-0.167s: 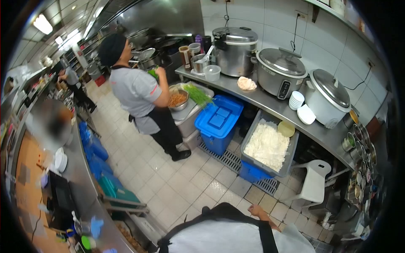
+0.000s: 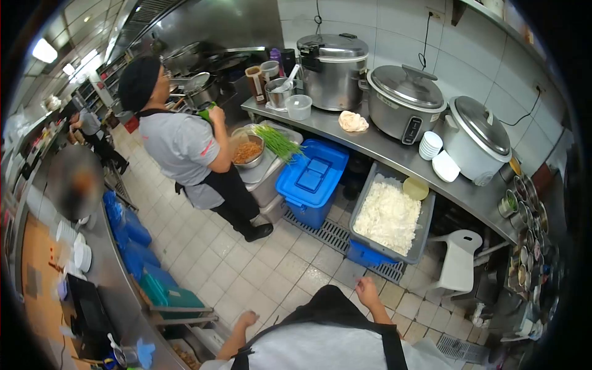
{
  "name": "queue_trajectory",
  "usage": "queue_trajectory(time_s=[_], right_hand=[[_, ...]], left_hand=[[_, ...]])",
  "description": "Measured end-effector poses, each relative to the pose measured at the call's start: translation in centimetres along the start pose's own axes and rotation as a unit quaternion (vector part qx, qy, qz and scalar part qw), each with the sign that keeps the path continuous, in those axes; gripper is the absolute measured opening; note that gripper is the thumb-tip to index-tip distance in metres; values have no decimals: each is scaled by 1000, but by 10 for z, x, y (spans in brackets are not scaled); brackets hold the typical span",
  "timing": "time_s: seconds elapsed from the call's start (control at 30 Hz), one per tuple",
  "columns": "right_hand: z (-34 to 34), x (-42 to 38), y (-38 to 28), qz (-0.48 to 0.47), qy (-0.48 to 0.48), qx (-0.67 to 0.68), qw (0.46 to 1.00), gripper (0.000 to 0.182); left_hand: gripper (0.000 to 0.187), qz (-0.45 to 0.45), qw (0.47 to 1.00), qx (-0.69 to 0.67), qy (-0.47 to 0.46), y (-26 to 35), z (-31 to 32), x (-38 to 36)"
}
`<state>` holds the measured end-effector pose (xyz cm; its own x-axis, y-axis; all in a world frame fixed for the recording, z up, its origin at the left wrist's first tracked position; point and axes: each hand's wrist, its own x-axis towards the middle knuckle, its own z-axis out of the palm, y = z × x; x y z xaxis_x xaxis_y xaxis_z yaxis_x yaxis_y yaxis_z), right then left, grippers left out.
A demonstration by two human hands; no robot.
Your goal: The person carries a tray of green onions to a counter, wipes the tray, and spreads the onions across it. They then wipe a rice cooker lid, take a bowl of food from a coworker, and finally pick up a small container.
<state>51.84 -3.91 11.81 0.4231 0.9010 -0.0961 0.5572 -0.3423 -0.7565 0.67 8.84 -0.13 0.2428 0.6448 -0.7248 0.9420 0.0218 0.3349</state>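
Head view: rim lost in black; blurred patch (image 2: 75,182) at left, contents unreadable; far worker (image 2: 91,126) too small for detail. Left hand (image 2: 248,318) low, finger shape unclear, can't tell if clenched. Right hand (image 2: 365,286) loose, fingers relaxed, nothing seen in it. Nearest it: grey tub (image 2: 424,217), heaped with lumpy white food (image 2: 388,216), yellowish bowl (image 2: 415,188) at far corner; tub sits above blue container (image 2: 364,254), beside steel worktop (image 2: 385,143). Pale tiled floor (image 2: 302,265), damp-looking sheen.
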Motion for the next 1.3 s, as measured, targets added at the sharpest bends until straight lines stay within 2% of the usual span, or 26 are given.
queue_trajectory(time_s=[0.07,0.13,0.23,0.3,0.4,0.53,0.63,0.7,0.77,0.83,0.9,0.97,1.03,1.1,1.2,1.3], right_hand=[[-12,46,-40,-58,82,9,995,29],[-20,84,-48,-95,137,-8,986,34],[-26,142,-39,-94,133,-49,985,36],[-29,181,-26,-98,72,-80,989,36],[-34,217,-7,-105,-17,-102,989,36],[-23,254,11,-86,-79,-61,991,35],[-20,263,14,-51,-85,-66,993,38],[-18,262,16,-37,-86,-90,992,39],[-22,272,5,-10,-93,-86,992,41],[-28,275,-5,43,-104,-62,992,44],[-23,280,-1,61,-110,-84,989,46],[-21,283,0,82,-115,-118,983,46],[-20,284,3,80,-125,-134,980,45],[-19,286,10,79,-136,-145,977,45],[-13,285,13,81,-150,-148,974,45],[-18,289,10,83,-160,-159,971,41]], left_hand=[[55,7,997,-32,69,26,-51,54],[56,32,989,-59,129,70,-96,92],[59,47,976,-144,154,137,-130,150],[60,73,964,-198,162,187,-145,187],[60,53,958,-264,102,259,-155,220],[41,58,893,-425,135,324,-192,270],[24,35,817,-564,116,350,-253,327],[22,-6,761,-632,145,375,-305,361],[31,-52,689,-700,178,386,-353,398],[50,-53,626,-762,159,355,-389,465],[65,-83,549,-811,182,356,-433,499],[68,-115,456,-856,215,351,-466,521],[66,-95,415,-882,202,331,-483,555],[60,-52,421,-881,210,314,-483,569],[44,-28,445,-865,232,308,-485,570],[39,-21,465,-843,271,313,-483,560]])
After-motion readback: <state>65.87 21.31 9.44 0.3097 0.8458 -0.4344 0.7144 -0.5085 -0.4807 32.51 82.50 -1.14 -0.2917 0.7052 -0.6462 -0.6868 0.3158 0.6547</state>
